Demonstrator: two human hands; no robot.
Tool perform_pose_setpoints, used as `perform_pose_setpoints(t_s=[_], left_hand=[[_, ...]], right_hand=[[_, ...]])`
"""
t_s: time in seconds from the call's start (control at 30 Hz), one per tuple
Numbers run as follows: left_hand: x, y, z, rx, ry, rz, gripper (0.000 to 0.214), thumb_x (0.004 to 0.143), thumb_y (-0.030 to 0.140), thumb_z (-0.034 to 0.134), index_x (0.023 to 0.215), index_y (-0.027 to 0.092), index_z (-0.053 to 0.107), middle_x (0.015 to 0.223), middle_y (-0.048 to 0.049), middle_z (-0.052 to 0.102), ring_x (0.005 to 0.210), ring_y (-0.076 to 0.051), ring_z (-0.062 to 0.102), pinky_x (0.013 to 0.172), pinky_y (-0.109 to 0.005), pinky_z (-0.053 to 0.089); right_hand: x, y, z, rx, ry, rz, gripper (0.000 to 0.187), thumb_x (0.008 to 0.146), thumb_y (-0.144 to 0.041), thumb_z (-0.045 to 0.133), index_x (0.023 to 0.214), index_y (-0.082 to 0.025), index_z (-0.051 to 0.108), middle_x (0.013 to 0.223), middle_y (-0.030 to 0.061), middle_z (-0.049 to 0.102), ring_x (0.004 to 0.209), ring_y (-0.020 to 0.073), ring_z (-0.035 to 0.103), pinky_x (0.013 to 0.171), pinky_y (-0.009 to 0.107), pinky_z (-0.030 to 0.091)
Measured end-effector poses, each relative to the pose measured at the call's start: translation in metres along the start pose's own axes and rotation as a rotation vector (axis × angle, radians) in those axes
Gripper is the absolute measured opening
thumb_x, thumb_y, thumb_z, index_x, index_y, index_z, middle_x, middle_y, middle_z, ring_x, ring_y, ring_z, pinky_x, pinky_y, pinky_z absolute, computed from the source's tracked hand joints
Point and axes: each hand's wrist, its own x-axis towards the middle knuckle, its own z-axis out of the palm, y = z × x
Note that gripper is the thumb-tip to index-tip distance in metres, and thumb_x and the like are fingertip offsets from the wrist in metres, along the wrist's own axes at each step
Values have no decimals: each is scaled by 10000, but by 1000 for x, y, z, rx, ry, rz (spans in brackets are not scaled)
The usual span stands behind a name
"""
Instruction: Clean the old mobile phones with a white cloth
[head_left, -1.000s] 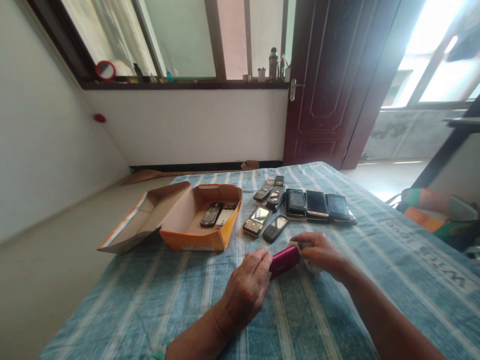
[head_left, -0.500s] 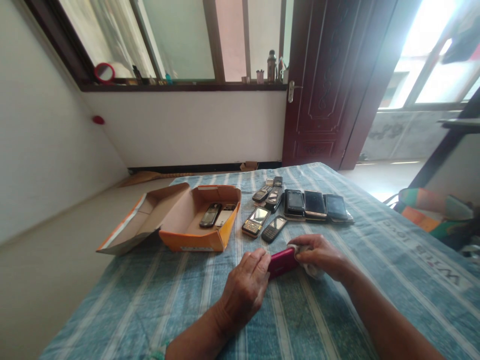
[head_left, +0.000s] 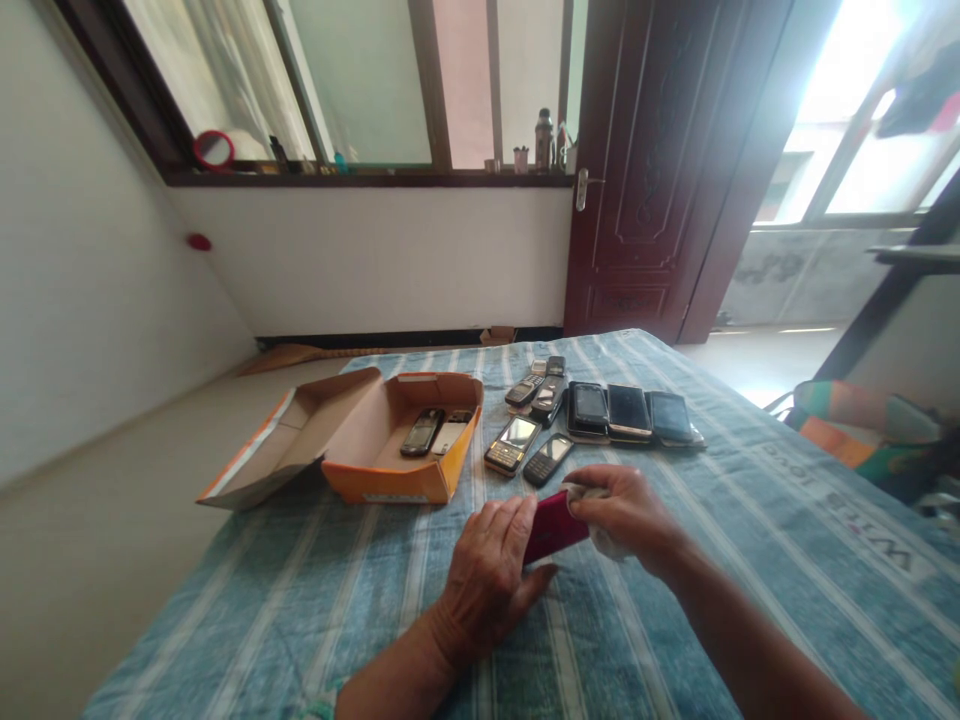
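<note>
lower centre: left hand [head_left: 487, 575] grips the pink phone [head_left: 551, 525], right hand [head_left: 622, 510] pinches a cloth [head_left: 606, 547] against it, wiping. two phones [head_left: 435, 432] lie in the box [head_left: 390, 482], left of centre, and the row of phones [head_left: 600, 410] above looks unwiped.

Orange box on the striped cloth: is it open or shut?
Open. Its lid lies folded back to the left of the orange box, and a dark phone and a pale phone lie uncovered inside.

An orange box [head_left: 390, 482] with two phones [head_left: 422, 432] sits near loose handsets [head_left: 628, 411].
</note>
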Motion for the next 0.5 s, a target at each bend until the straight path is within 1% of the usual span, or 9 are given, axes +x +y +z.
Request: perform_pose_setpoints(t_s=[0.13, 0.23, 0.37, 0.5], left_hand=[[0, 3, 1, -5, 29, -13, 593, 913, 478, 490, 1301, 30, 467, 1096, -212, 652, 973, -314, 626, 831, -458, 529], [3, 6, -3, -31, 64, -42, 558, 890, 379, 546, 1321, 42, 441, 1109, -207, 648, 1003, -312, 619, 853, -454, 524], [8, 9, -8, -78, 123, -64, 550, 845, 201, 567, 1350, 66, 399, 1063, -175, 661, 946, -269, 631, 819, -412, 537], [9, 8, -10, -92, 154, -58, 594, 812, 165, 563, 1367, 77, 372, 1014, -164, 666, 893, -266, 636, 766, -402, 548]], right_hand=[[-6, -6, 11, -85, 53, -90, 211, 669, -169, 593, 817, -166, 743, 690, -9, 662, 647, 136, 576, 600, 229, 440], [-14, -12, 21, -119, 76, -153, 203, 687, -148, 577, 813, -168, 735, 715, -2, 675, 679, 148, 596, 625, 237, 449], [-24, -19, 32, -152, 88, -255, 157, 736, -138, 563, 772, -179, 710, 718, -5, 666, 679, 138, 594, 638, 234, 449], [-29, -19, 37, -246, 131, -398, 152, 771, -113, 565, 800, -189, 693, 741, -1, 648, 675, 129, 584, 638, 232, 444]])
